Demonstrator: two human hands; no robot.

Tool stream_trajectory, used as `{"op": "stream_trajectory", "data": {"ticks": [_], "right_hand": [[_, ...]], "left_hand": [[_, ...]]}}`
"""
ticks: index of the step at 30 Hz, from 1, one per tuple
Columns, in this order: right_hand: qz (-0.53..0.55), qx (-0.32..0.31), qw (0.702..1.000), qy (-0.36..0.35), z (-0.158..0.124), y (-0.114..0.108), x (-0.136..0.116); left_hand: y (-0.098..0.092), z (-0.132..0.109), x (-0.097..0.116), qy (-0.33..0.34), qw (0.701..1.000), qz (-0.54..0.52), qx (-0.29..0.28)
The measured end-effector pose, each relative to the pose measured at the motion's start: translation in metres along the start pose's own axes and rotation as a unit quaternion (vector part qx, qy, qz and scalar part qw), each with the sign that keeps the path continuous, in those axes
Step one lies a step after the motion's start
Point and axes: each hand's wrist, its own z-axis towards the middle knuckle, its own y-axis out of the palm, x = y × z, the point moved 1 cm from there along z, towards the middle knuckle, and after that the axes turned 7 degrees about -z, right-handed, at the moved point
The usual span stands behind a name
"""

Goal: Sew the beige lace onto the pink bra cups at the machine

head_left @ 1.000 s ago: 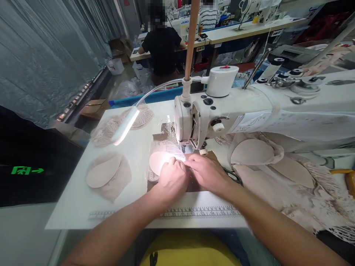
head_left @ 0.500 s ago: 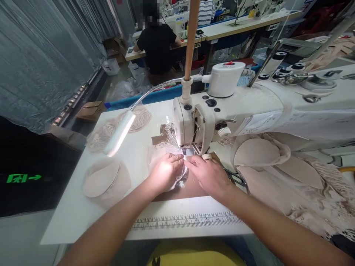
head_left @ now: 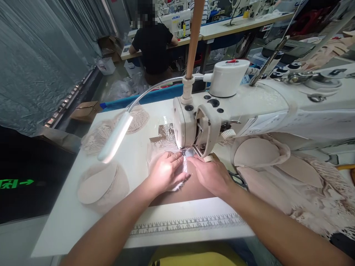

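Left hand: the left hand (head_left: 166, 170) is spread palm-down on the fabric, fingers near the needle area and thumb held apart.
Right hand: the right hand (head_left: 212, 171) bends in from the other side, fingertips close to the presser foot (head_left: 189, 152); whether they pinch anything, I cannot tell.
Fabric piece: the fabric piece (head_left: 156, 150) lies under the left hand beside the needle area, pale, sheer and lacy, with a ragged whitish edge showing below the fingers.
Brown sheet: the glossy brown sheet (head_left: 198, 186) lies beneath the hands.
Sewing machine: the white sewing machine (head_left: 249, 99) stands over the work, a lit lamp (head_left: 116, 136) reaching left on a bendy neck.
Table: the white table (head_left: 63, 214) bears a printed ruler (head_left: 188, 225) along the near edge.
Other pieces: a pale cup (head_left: 97, 184) on mesh at left, lace pieces (head_left: 138, 120) behind it, and beige garments (head_left: 266, 184) heaped at right.
Room: grey-blue curtain (head_left: 50, 55), cardboard box (head_left: 85, 111), and a person in a dark top (head_left: 154, 48) seated at another bench.
Writing: "JUKI" on a machine behind (head_left: 176, 26); the machine paper (head_left: 305, 120) is unreadable; a green sign (head_left: 16, 183) shows a running figure and arrow.
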Motion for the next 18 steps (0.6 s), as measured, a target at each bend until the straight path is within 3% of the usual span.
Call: {"op": "stream_trajectory", "data": {"ticks": [12,18], "right_hand": [[0.028,-0.009,0.998,-0.063,0.0006,0.0001,-0.0034],[0.014,-0.024,0.998,-0.052,0.0019,-0.0035,-0.0046]], "left_hand": [[0.0026,-0.0010,-0.0032,0.031,0.999,-0.003,0.029],[0.0003,0.0061,-0.0072,0.009,1.000,0.012,-0.001]]}}
